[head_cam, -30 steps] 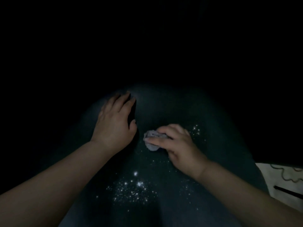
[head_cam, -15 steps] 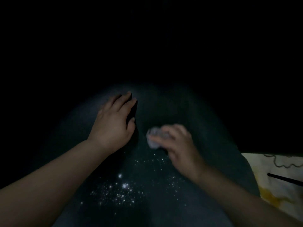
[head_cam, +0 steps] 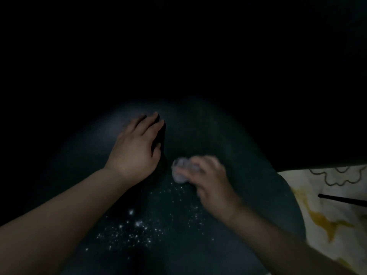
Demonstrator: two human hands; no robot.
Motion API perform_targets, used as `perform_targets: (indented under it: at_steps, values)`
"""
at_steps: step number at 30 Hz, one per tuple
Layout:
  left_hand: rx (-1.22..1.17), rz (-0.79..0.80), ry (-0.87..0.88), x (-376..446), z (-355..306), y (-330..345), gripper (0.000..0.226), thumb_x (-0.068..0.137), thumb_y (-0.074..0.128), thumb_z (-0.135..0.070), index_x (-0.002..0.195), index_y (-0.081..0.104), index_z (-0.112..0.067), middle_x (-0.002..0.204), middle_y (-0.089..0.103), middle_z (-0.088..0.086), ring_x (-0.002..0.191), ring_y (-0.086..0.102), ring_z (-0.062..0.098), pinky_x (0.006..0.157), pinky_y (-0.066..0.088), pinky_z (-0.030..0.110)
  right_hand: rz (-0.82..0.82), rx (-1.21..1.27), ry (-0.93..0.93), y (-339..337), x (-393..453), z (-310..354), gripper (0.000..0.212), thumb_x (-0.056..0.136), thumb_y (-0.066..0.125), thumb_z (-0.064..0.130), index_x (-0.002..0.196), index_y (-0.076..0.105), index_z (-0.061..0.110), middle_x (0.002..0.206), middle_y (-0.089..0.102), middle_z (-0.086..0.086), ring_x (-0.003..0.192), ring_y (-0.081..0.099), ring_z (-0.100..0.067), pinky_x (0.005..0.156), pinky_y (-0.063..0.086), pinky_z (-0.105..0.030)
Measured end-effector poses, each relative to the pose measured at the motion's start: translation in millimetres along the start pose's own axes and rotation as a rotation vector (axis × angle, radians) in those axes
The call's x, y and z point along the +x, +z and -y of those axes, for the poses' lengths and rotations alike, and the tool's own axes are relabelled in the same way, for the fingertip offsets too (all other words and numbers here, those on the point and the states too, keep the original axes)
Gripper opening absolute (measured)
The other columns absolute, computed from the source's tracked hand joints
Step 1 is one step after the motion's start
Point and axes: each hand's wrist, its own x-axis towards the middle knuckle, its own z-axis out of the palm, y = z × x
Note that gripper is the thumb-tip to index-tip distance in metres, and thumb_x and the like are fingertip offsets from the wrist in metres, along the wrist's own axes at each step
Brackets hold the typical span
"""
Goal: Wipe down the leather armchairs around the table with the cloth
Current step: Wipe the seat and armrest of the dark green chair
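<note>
My right hand [head_cam: 211,185], lower centre of the frame, grips the balled cloth [head_cam: 179,171], fingers curled round it, and presses it onto the dark leather armchair [head_cam: 228,139]. My left hand [head_cam: 137,149], just left of the cloth, lies flat with fingers straight, holding nothing, probably to brace me. White specks [head_cam: 135,227] near the bottom edge probably need wiping next.

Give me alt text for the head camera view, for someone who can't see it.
In near darkness, a right hand presses a balled-up cloth onto a dark leather armchair speckled with bright flecks, while the left hand rests flat beside it.
</note>
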Motion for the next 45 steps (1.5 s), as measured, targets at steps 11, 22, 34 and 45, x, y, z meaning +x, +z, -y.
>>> perform_targets:
  at_steps: [11, 22, 34, 45]
  values:
    - [0.058, 0.032, 0.01, -6.1, -16.1, 3.1, 0.057, 0.094, 0.047, -0.027, 0.148, 0.031, -0.022, 0.158, 0.021, -0.002, 0.144, 0.014, 0.024, 0.117, 0.015, 0.044, -0.311, -0.065, 0.28, -25.8, 35.4, -29.6, 0.056, 0.086, 0.052, -0.007, 0.13, 0.057, 0.028, 0.121, 0.051, -0.009, 0.106, 0.043, -0.029, 0.091, 0.043, -0.043]
    - [0.092, 0.051, 0.091, -23.1, -32.0, 11.8, 0.058, 0.093, 0.049, -0.026, 0.148, 0.033, -0.021, 0.158, 0.023, -0.001, 0.144, 0.015, 0.025, 0.115, 0.019, 0.046, -0.434, -0.012, 0.326, -17.5, -22.4, -15.8, 0.058, 0.083, 0.057, -0.005, 0.126, 0.058, 0.033, 0.116, 0.052, -0.007, 0.102, 0.043, -0.025, 0.086, 0.045, -0.044]
    - [0.184, 0.12, 0.161, -24.2, -43.3, 9.9, 0.058, 0.093, 0.05, -0.029, 0.148, 0.034, -0.02, 0.157, 0.025, 0.0, 0.143, 0.02, 0.026, 0.116, 0.021, 0.047, -0.407, 0.084, 0.312, 15.4, -94.4, 34.2, 0.057, 0.082, 0.06, -0.004, 0.129, 0.057, 0.029, 0.113, 0.052, -0.006, 0.099, 0.048, -0.022, 0.084, 0.049, -0.04]
    - [0.121, 0.13, 0.198, -16.8, -71.3, 28.2, 0.057, 0.092, 0.054, -0.03, 0.146, 0.037, -0.02, 0.157, 0.025, 0.002, 0.144, 0.015, 0.025, 0.116, 0.021, 0.049, -0.983, -0.003, 0.983, -13.6, -122.5, -17.2, 0.054, 0.088, 0.063, 0.012, 0.139, 0.044, 0.012, 0.106, 0.044, -0.01, 0.095, 0.048, -0.019, 0.093, 0.039, -0.024]
